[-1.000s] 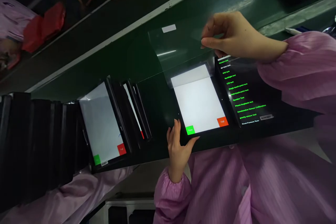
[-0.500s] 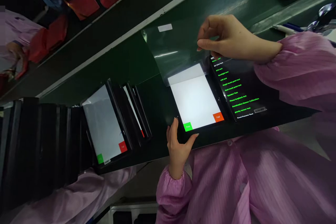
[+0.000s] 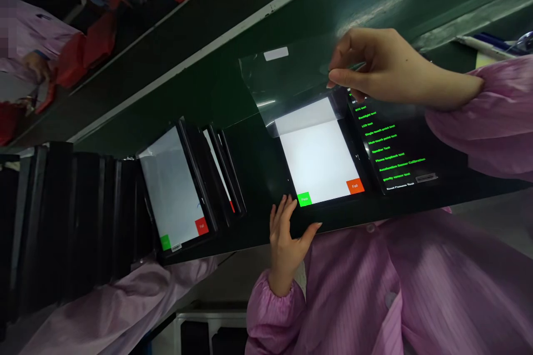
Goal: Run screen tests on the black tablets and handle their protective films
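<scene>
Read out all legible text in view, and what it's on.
White screen:
"Pass"
"Fail"
Grey screen:
"Fail"
Dark screen:
"RTC test"
"Backlight test"
"LCD test"
"Single touch point test"
"Multi-touch point test"
"Speaker Test"
"Phone loopback test"
"Acceleration Sensor Calibration"
"gravity sensor test"
"Camera Test", first word clipped
Unreadable: the dark screen's partly covered top lines, the grey screen's green box, small labels.

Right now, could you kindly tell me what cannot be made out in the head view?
In the head view:
Black rectangular tablet with green text: top lines partly covered by the person's bare right hand.
Clear, flexible plastic film: its pinched corner, hidden within that hand.
Pale rectangular sticker on that tablet: print too small to read.
Row of upright black slabs: leftmost end cut off by the picture's left edge.
</scene>
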`<state>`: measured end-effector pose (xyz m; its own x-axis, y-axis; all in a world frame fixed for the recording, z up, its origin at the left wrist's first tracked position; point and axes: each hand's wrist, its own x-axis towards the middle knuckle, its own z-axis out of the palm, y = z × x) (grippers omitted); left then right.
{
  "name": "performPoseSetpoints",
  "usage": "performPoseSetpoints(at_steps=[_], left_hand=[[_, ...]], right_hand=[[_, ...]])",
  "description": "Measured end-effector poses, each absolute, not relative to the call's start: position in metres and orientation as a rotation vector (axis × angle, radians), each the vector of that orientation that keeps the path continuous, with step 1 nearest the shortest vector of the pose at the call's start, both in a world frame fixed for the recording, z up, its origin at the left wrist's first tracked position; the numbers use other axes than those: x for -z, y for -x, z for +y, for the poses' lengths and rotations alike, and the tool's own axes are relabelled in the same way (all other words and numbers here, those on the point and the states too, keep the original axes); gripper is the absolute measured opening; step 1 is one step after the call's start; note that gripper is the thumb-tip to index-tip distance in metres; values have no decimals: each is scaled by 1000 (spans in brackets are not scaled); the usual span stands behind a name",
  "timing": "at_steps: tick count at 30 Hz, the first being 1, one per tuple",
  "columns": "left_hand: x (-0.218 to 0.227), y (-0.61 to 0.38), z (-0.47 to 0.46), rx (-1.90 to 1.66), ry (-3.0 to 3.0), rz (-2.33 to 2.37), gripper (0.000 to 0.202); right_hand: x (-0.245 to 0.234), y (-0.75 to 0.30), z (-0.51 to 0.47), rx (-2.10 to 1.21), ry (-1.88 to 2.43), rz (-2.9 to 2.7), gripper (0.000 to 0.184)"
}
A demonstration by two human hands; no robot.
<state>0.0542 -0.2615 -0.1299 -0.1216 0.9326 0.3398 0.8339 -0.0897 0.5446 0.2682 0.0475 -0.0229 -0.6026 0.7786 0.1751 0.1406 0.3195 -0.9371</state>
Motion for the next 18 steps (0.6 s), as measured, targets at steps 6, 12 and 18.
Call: performPoseSetpoints(at_steps=[6, 12, 18], left_hand=[[136, -55, -264, -985, -1978, 2014, 49], [131, -53, -265, -1122, -1755, 2008, 57], [126, -45, -266, -1228, -1564, 1956, 63]], right_hand=[[26, -267, 38, -1252, 820, -2013, 15], [30, -272, 29, -1211, 827, -2094, 8], [29, -295, -46, -1123, 716, -2280, 25]])
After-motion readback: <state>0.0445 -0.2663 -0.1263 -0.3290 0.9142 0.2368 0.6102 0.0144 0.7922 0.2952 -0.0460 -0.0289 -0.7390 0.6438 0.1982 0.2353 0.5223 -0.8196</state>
